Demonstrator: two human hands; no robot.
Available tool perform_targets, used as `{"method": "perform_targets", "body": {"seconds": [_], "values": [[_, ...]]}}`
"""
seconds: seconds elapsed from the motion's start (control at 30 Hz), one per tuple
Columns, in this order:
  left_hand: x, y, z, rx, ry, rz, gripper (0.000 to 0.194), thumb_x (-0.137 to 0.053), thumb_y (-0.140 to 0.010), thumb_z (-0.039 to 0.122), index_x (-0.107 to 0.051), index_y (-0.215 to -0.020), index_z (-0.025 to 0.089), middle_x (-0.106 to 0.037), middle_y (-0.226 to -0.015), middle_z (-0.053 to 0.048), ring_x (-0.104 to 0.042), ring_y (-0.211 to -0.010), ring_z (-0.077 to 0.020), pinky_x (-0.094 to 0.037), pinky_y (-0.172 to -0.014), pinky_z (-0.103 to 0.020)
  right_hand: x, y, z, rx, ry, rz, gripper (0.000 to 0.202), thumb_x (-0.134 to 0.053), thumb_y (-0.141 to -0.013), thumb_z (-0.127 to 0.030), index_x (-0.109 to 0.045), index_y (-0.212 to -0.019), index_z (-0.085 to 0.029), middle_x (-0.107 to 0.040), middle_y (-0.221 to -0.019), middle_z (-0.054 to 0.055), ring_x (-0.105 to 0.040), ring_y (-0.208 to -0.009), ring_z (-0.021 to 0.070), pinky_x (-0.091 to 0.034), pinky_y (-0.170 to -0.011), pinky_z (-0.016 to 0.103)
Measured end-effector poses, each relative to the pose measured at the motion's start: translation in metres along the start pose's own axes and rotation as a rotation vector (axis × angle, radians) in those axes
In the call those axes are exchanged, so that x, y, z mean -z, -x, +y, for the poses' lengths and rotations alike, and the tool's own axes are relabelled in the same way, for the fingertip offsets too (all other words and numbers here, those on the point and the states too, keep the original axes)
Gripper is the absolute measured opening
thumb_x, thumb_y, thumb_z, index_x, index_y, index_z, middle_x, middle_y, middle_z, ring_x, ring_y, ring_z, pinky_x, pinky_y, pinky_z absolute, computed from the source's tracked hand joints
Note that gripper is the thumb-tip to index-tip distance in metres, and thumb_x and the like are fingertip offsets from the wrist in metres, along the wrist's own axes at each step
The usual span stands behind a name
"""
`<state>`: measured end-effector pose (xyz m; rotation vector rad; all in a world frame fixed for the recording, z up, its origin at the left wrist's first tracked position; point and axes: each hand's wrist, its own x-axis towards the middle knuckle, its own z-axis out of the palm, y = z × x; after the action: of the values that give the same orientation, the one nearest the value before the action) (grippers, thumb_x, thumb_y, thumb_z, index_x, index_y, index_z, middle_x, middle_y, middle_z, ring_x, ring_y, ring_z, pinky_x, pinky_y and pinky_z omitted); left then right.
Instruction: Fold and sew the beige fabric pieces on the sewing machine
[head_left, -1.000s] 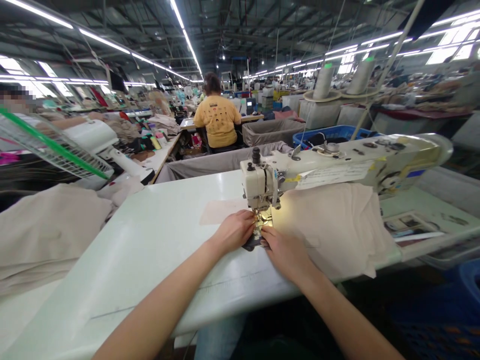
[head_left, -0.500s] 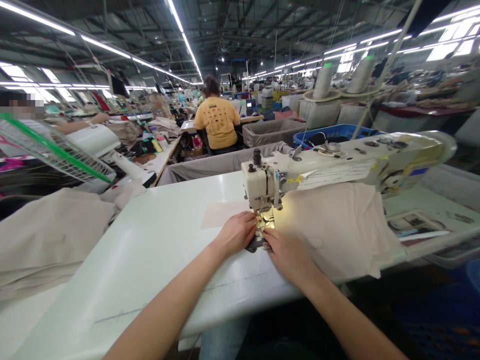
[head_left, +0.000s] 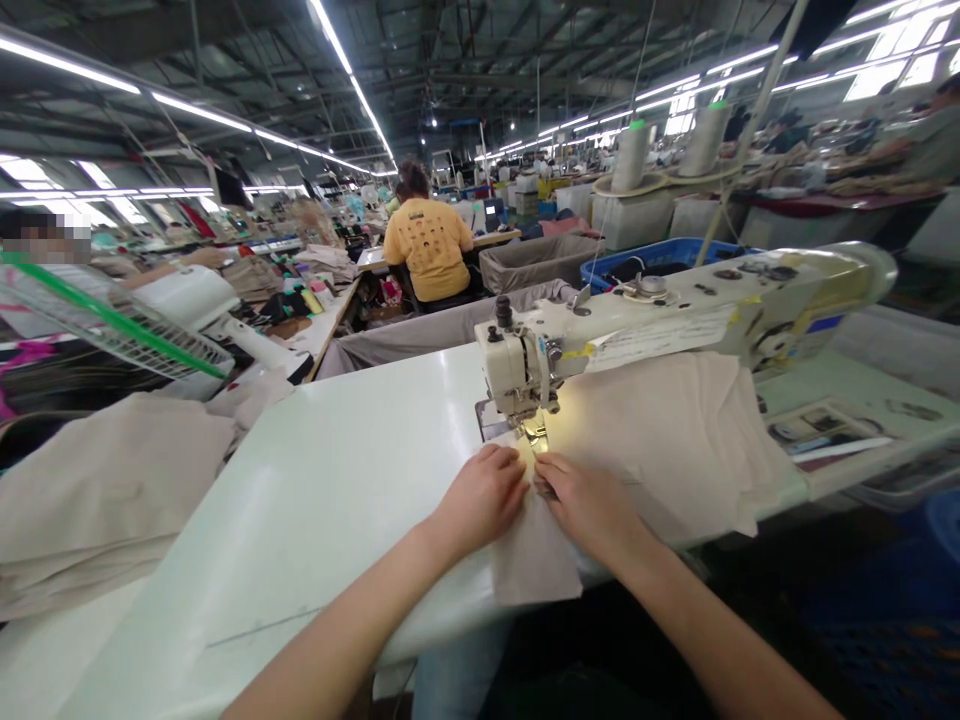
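Note:
A small beige fabric piece (head_left: 534,560) lies under both hands at the sewing machine head (head_left: 508,368) and hangs toward the table's front edge. My left hand (head_left: 480,495) has its fingers closed on the piece's left side, just in front of the presser foot. On the right side, my right hand (head_left: 589,500) pinches the same piece close to the needle area, which a yellow light brightens. Right of the needle, a larger stack of beige fabric (head_left: 675,440) lies beneath the machine arm.
More beige fabric (head_left: 97,490) is piled at the left. A white fan with a green rim (head_left: 120,320) stands behind it. Ahead sits a person in a yellow shirt (head_left: 429,245), beyond a grey cloth bin (head_left: 420,330). A blue basket (head_left: 667,255) is behind the machine.
The small fabric piece was flat left of the needle; now it extends toward me beneath my hands. My left hand has moved slightly down and right. The view has shifted a little.

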<state>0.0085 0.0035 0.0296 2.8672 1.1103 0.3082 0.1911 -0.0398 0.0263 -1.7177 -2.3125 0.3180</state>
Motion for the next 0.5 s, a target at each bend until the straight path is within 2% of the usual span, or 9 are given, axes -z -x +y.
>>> {"method": "perform_targets", "body": {"seconds": [0.13, 0.5], "values": [[-0.005, 0.007, 0.008, -0.010, 0.022, 0.005, 0.017, -0.049, -0.096, 0.019, -0.064, -0.104, 0.015, -0.066, -0.109, -0.012, -0.058, -0.107, -0.0274, -0.054, -0.094, -0.042, 0.000, 0.009, 0.001, 0.006, -0.022, -0.018, 0.029, -0.050, -0.099, -0.019, -0.070, -0.119, -0.021, -0.068, -0.133, 0.007, -0.072, -0.101, 0.0240, -0.054, -0.082, 0.031], [-0.008, 0.010, 0.003, -0.059, -0.001, 0.020, 0.023, -0.046, -0.098, 0.022, -0.060, -0.115, 0.016, -0.064, -0.118, -0.012, -0.058, -0.108, -0.0268, -0.053, -0.095, -0.043, -0.003, 0.016, 0.002, 0.044, 0.025, -0.088, 0.034, -0.047, -0.098, -0.016, -0.068, -0.124, -0.020, -0.063, -0.139, 0.007, -0.071, -0.101, 0.0226, -0.053, -0.084, 0.030]]}}
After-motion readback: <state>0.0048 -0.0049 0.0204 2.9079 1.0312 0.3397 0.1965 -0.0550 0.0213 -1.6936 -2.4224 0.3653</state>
